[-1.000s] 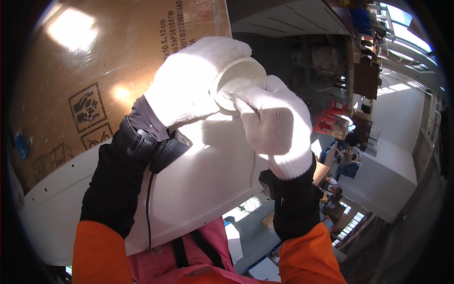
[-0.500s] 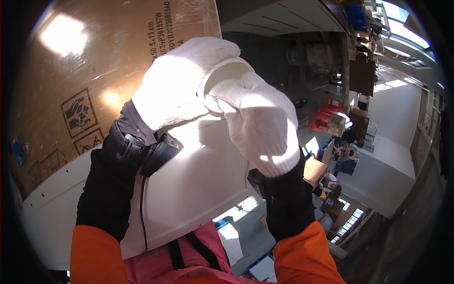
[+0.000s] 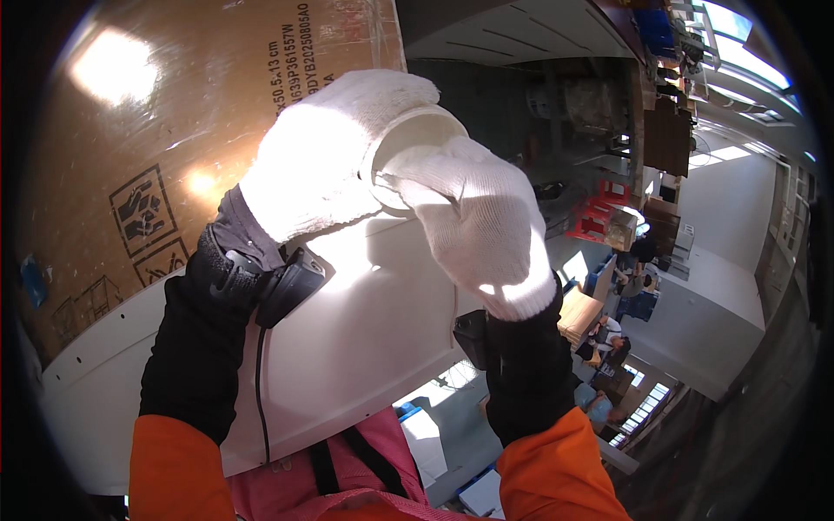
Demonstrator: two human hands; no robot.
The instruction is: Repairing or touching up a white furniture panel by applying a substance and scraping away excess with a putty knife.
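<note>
White round piece (image 3: 419,137): toward twelve o'clock.
Left hand (image 3: 323,152): at its nine o'clock, clamped around it.
Right hand (image 3: 479,215): at its four o'clock, fingers curled into the opening; cannot tell whether they pinch anything.
White panel (image 3: 373,308): toward seven o'clock.

The round piece (image 3: 430,131) is white; so are the left glove (image 3: 317,156) and right glove (image 3: 486,217) beside it; the box (image 3: 217,95) left of it is brown, printed black; sleeves (image 3: 178,469) below it are orange.
</note>
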